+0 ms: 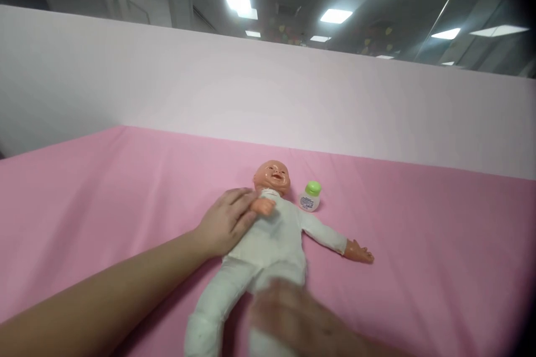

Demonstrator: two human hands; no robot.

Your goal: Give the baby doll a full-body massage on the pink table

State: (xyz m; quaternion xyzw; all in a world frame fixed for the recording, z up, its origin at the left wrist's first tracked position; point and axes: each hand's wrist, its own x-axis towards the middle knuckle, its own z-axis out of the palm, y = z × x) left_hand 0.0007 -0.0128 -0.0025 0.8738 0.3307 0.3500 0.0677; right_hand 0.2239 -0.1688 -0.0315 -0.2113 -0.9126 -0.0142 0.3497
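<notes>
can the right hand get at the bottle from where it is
Probably yes: the right hand seems free, and nothing covers the bottle. The doll's outstretched arm lies between them, but low enough to reach over.

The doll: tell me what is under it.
The pink sheet shows around the doll and between its legs, so the doll appears to lie on it. What is directly beneath its body is covered.

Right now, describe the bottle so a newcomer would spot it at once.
On the pink cloth lies a doll. Beside its head, on the picture's right, is the small bottle. Its bright green cap sets it apart from the doll.
</notes>
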